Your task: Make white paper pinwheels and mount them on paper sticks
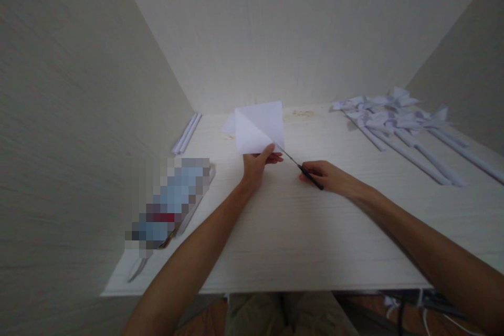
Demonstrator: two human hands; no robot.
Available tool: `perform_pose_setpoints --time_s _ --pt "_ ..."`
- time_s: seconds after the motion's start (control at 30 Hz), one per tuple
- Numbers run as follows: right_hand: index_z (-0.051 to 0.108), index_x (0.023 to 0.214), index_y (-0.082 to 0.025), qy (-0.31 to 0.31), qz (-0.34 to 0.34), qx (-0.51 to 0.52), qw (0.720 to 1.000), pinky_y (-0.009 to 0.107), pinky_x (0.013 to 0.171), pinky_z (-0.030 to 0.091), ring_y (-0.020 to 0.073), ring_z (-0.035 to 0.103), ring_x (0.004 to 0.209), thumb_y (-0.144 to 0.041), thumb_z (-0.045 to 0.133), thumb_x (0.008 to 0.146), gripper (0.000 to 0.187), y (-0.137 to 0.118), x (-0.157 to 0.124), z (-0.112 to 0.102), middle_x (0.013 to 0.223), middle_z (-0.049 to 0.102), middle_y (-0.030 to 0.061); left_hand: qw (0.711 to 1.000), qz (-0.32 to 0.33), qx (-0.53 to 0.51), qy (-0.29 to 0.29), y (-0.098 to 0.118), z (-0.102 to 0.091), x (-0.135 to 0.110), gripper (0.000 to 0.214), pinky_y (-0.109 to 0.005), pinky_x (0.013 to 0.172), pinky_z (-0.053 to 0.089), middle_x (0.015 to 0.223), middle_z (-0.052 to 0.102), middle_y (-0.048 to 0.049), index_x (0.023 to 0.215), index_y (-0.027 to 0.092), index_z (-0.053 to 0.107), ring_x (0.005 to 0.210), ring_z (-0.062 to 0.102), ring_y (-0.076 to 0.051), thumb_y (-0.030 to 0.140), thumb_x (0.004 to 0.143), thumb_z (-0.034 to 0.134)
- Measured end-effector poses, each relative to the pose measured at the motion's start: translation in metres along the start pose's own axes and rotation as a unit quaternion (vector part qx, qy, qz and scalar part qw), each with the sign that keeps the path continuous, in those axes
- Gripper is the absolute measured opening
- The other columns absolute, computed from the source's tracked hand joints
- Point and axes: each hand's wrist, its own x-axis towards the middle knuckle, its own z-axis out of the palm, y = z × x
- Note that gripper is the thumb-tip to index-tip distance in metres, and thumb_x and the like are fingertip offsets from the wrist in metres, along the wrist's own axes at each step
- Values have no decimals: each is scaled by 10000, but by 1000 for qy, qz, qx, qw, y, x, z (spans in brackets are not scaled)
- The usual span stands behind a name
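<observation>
Head view: the left hand [258, 163] pinches the near edge of a folded white paper [260, 126] between thumb and fingers, holding it upright above the middle of the table [299, 241]. Just to its right, the right hand [328, 176] is closed around the dark handles of the scissors [301, 168]. The thin blades point far and left and meet the paper's near right corner beside the left thumb. Whether the blades are parted is too fine to tell.

At the far right of the table lies a cluster of white paper pinwheels [394, 115], their sticks running toward the near right. Two rolled paper sticks [187, 133] lie at the far left against the wall. A blurred-out object [173, 205] sits at the near left.
</observation>
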Motion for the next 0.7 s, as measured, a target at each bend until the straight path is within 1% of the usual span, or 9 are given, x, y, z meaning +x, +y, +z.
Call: perform_pose_setpoints --time_s 0.1,0.3,0.57,0.7 --pt "446 652 -183 -1 2 2 1000 249 492 261 108 383 528 -514 441 753 346 2 1 0 583 433 -16 1000 1 3 1 0 0 0 282 -244 492 486 592 664 -76 635 95 614 478 610 -138 371 602 660" --pt "393 601 -187 4 0 -8 1000 242 476 236 96 343 508 -523 442 744 368 -1 0 0 545 382 -32 1000 3 3 -4 0 0 0 276 -244 483 483 581 659 -75 607 95 605 472 607 -139 367 604 654" --pt "401 608 -187 3 4 -15 1000 242 474 240 98 349 509 -532 435 747 374 -2 0 -1 552 390 -28 1000 3 1 -4 0 -1 1 270 -223 462 477 563 656 -70 604 99 608 451 592 -126 364 595 658" --pt "407 606 -186 5 7 -19 1000 244 475 246 99 355 506 -531 440 745 373 -2 0 -1 551 397 -27 1000 1 6 0 -1 -1 1 273 -230 471 479 578 661 -77 603 99 609 457 595 -127 367 597 657"
